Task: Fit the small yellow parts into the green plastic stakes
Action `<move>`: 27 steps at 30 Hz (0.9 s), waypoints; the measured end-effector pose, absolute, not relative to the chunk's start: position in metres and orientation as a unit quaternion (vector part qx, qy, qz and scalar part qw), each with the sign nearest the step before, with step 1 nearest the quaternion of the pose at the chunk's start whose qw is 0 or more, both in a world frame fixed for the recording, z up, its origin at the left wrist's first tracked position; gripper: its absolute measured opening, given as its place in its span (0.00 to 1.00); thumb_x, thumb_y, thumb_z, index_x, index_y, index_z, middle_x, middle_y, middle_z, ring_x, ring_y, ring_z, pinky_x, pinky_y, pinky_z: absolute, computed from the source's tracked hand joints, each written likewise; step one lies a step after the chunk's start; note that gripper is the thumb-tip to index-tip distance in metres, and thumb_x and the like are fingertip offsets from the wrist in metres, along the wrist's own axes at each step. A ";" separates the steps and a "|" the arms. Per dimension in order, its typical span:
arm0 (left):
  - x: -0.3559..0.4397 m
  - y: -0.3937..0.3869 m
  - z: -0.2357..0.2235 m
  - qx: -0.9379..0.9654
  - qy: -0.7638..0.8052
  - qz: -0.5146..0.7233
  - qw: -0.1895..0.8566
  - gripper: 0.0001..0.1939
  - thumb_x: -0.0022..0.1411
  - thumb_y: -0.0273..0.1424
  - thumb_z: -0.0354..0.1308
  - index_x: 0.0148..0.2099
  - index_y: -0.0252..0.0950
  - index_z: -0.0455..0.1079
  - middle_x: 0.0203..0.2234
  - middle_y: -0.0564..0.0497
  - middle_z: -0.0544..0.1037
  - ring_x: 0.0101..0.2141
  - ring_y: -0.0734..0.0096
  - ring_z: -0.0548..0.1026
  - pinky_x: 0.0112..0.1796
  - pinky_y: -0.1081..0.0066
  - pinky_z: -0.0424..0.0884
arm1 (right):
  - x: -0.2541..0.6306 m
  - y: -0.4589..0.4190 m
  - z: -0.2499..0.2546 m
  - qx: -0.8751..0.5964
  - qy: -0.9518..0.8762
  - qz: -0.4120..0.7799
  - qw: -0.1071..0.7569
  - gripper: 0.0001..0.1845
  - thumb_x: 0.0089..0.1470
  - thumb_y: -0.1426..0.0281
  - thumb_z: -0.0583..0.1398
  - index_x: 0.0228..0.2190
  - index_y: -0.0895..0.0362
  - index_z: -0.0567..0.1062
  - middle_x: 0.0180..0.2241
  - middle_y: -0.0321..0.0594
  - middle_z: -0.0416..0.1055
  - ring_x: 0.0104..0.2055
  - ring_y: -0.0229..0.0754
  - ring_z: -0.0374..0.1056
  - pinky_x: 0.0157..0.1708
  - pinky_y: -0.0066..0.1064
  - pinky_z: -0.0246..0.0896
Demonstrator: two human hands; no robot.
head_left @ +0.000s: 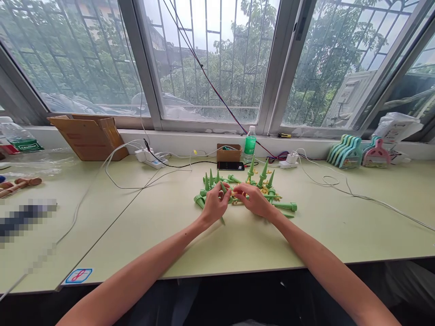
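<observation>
At the far left corner of the pale green bench (356,226), a capped clear bottle (24,136) with a green label sits by turned wooden pieces (33,181). A large cardboard box (84,142) stands along the back edge; its contents are hidden. To its right is a white power strip (154,159), while a numbered sticker (79,275) marks the front edge beside the seam.

Toward the middle, the left hand (215,203) holds a green plastic spike (224,187) in a narrow grip between thumb and fingers. Behind it, a small open carton (228,154) at the back edge contains something teal, too small to identify; a phone (230,166) lies in front.

The right hand (254,200) has thumb and fingertips drawn close together near that spike; whether they pinch anything, I cannot tell. Around both hands are more green spikes (263,174), some upright, others lying down, with small yellow pieces (277,197) among them. A green-labelled bottle (249,145) stands behind.

Near the back right corner are teal plastic hangers (350,154) and a pink hanger (376,159).
</observation>
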State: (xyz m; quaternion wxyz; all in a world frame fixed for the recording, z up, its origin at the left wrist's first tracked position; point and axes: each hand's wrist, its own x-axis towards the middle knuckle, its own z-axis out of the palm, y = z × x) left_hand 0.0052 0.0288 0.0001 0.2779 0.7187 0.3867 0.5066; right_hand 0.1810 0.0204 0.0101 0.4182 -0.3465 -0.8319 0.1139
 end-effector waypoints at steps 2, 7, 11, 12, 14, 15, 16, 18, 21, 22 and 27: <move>0.005 0.029 0.000 0.718 0.387 0.509 0.274 0.09 0.62 0.37 0.53 0.39 0.36 0.65 0.27 0.53 0.71 0.20 0.80 0.66 0.20 0.78 0.60 | 0.181 0.020 0.010 -0.346 -0.832 0.114 0.418 0.05 0.61 0.71 0.55 0.37 0.56 0.72 0.32 0.40 0.70 0.32 0.39 0.65 0.32 0.30 0.60; 0.005 0.027 0.002 0.725 0.385 0.505 0.267 0.09 0.63 0.37 0.52 0.38 0.36 0.65 0.26 0.54 0.70 0.20 0.80 0.66 0.20 0.78 0.59 | 0.180 0.020 0.009 -0.343 -0.833 0.109 0.420 0.05 0.61 0.71 0.55 0.37 0.56 0.72 0.32 0.40 0.70 0.31 0.39 0.65 0.31 0.30 0.60; 0.004 0.026 0.004 0.725 0.389 0.504 0.262 0.08 0.63 0.37 0.52 0.38 0.37 0.64 0.24 0.55 0.69 0.20 0.80 0.64 0.20 0.77 0.58 | 0.180 0.020 0.009 -0.341 -0.833 0.114 0.420 0.05 0.60 0.72 0.56 0.37 0.55 0.72 0.33 0.40 0.70 0.31 0.39 0.65 0.32 0.30 0.60; 0.004 0.025 0.005 0.725 0.389 0.504 0.261 0.08 0.63 0.37 0.52 0.37 0.37 0.64 0.24 0.55 0.68 0.20 0.80 0.64 0.20 0.77 0.58 | 0.180 0.020 0.009 -0.341 -0.833 0.116 0.420 0.05 0.60 0.72 0.56 0.37 0.55 0.72 0.33 0.40 0.70 0.31 0.39 0.65 0.32 0.30 0.60; 0.005 0.025 0.005 0.727 0.387 0.505 0.260 0.08 0.63 0.37 0.51 0.37 0.37 0.64 0.24 0.55 0.68 0.20 0.80 0.63 0.20 0.77 0.58 | 0.180 0.020 0.009 -0.343 -0.832 0.116 0.421 0.05 0.60 0.72 0.56 0.37 0.56 0.72 0.33 0.40 0.70 0.31 0.39 0.65 0.32 0.30 0.61; 0.005 0.025 0.006 0.728 0.385 0.505 0.258 0.08 0.64 0.36 0.51 0.37 0.37 0.64 0.24 0.55 0.68 0.20 0.80 0.63 0.20 0.77 0.57 | 0.180 0.020 0.009 -0.344 -0.832 0.115 0.421 0.05 0.60 0.72 0.56 0.38 0.56 0.72 0.33 0.40 0.69 0.31 0.39 0.65 0.32 0.30 0.61; 0.005 0.024 0.006 0.729 0.384 0.505 0.257 0.08 0.64 0.36 0.51 0.37 0.36 0.64 0.24 0.55 0.69 0.19 0.81 0.62 0.20 0.77 0.57 | 0.180 0.020 0.009 -0.345 -0.831 0.114 0.420 0.05 0.60 0.72 0.56 0.38 0.56 0.72 0.33 0.40 0.69 0.31 0.38 0.66 0.32 0.30 0.61; 0.005 0.024 0.006 0.730 0.384 0.506 0.254 0.08 0.63 0.36 0.51 0.36 0.36 0.64 0.24 0.55 0.68 0.19 0.81 0.62 0.20 0.77 0.57 | 0.180 0.019 0.009 -0.345 -0.831 0.115 0.421 0.05 0.60 0.72 0.55 0.38 0.56 0.72 0.33 0.40 0.69 0.31 0.38 0.66 0.32 0.30 0.61; 0.005 0.024 0.006 0.732 0.382 0.505 0.251 0.09 0.64 0.36 0.51 0.36 0.36 0.64 0.24 0.55 0.68 0.19 0.80 0.62 0.20 0.77 0.57 | 0.180 0.019 0.010 -0.346 -0.830 0.119 0.422 0.06 0.60 0.71 0.55 0.38 0.56 0.72 0.33 0.40 0.69 0.31 0.38 0.66 0.32 0.30 0.62; 0.005 0.023 0.006 0.733 0.382 0.505 0.251 0.09 0.64 0.36 0.51 0.36 0.36 0.64 0.23 0.55 0.67 0.19 0.80 0.62 0.20 0.77 0.57 | 0.180 0.019 0.010 -0.346 -0.829 0.121 0.421 0.06 0.60 0.71 0.55 0.38 0.56 0.72 0.33 0.40 0.69 0.31 0.38 0.66 0.32 0.30 0.62; 0.004 0.023 0.006 0.736 0.377 0.505 0.246 0.09 0.64 0.37 0.51 0.36 0.36 0.64 0.24 0.55 0.68 0.19 0.80 0.62 0.20 0.77 0.58 | 0.179 0.019 0.010 -0.347 -0.829 0.123 0.421 0.06 0.61 0.70 0.55 0.37 0.56 0.72 0.32 0.40 0.69 0.30 0.39 0.65 0.31 0.31 0.62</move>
